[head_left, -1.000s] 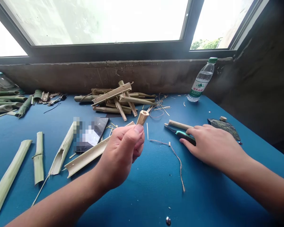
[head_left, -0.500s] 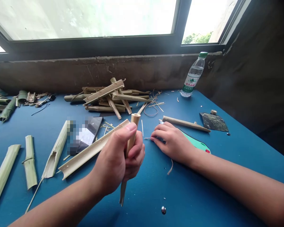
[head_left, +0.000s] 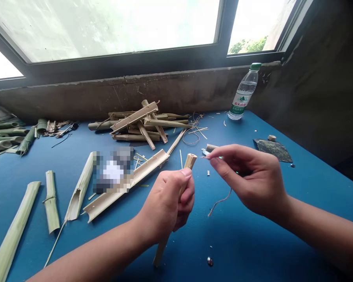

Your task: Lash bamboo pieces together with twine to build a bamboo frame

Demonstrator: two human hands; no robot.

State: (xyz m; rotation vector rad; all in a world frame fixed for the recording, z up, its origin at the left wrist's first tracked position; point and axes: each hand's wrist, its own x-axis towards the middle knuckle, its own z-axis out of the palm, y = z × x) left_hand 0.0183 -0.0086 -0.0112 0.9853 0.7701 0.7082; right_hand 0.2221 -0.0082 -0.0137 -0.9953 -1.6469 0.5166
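The left hand is curled in a fist around a slim bamboo tube, which is held tilted above the tabletop, its hollow end up and toward the far edge. Just beside that end, the right hand pinches the tip of a piece of twine between thumb and forefinger, the other fingers loosely bent; the twine's loose end shows below the palm. A split bamboo trough lies left of the tube. A pile of bamboo pieces lies along the far edge, and a water bottle stands near the far right corner.
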